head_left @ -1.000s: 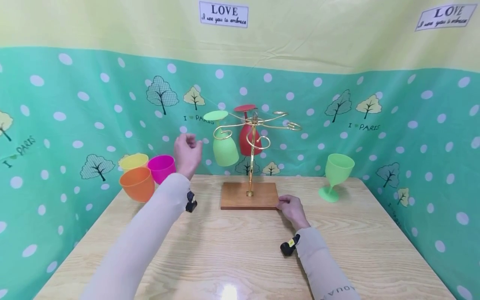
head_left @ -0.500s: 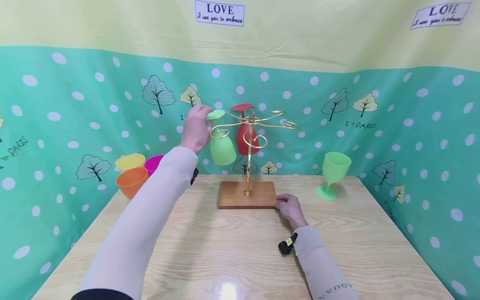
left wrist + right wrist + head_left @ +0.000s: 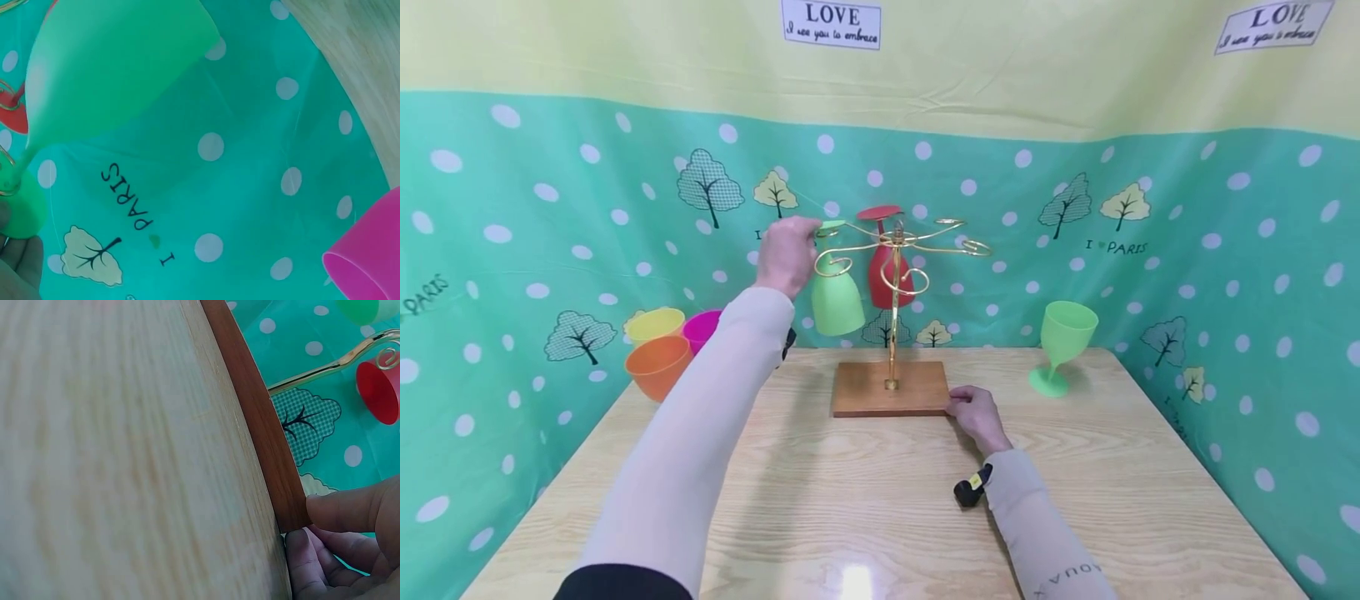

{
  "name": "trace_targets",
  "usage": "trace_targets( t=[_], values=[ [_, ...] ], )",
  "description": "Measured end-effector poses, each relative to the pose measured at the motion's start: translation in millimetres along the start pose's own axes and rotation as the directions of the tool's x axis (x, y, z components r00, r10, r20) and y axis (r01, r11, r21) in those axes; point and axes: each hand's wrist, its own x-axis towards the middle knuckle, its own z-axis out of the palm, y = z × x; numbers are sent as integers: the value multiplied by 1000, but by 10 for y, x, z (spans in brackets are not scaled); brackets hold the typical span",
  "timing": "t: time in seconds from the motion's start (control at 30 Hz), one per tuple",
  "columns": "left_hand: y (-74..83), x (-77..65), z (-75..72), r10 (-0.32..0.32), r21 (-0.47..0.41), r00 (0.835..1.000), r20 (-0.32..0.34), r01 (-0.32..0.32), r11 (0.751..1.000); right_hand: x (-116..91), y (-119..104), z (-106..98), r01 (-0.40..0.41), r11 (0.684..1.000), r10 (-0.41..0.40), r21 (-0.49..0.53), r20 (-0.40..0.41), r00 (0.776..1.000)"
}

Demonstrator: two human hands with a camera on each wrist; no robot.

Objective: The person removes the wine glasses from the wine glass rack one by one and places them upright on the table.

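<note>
Upside down at the left of a gold wire rack (image 3: 892,333) hangs a light green goblet (image 3: 837,305), its stem by a curled arm of the rack. My left hand (image 3: 786,254) is raised to the goblet's foot. Seen from the left wrist, thumb and fingers pinch that green foot (image 3: 30,215) at its edge. On the table, my right hand (image 3: 976,412) grips the right front corner of the rack's wooden base (image 3: 865,392), thumb on the brown wood (image 3: 269,444) and fingertips beneath. A red goblet (image 3: 880,287) also hangs inverted, behind the gold post.
At the left stand a yellow cup (image 3: 655,323), an orange cup (image 3: 658,367) and a magenta cup (image 3: 700,327), partly hidden by my left sleeve. Another green goblet (image 3: 1067,329) stands upright at the right. A dotted curtain (image 3: 1225,267) encloses the table (image 3: 880,500).
My left hand has risen and moved right from beside the green goblet to pinch its foot. The goblet now hangs straighter, less tilted. My right hand keeps its hold on the base.
</note>
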Motion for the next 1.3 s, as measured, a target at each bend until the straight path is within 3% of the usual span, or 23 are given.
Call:
trace_targets(
  t=[0.53, 0.83, 1.3],
  values=[
    [55, 114, 28, 21, 2, 999, 29, -21, 1000, 6, 3, 26, 18, 1000, -18, 2, 2, 1000],
    [58, 89, 14, 37, -96, 999, 38, -33, 995, -11, 2, -7, 44, 999, -44, -4, -8, 999],
    [51, -2, -120, 198, -110, 980, 5, -196, 974, -14, -8, -25, 35, 999, -35, -4, 2, 999]
  ],
)
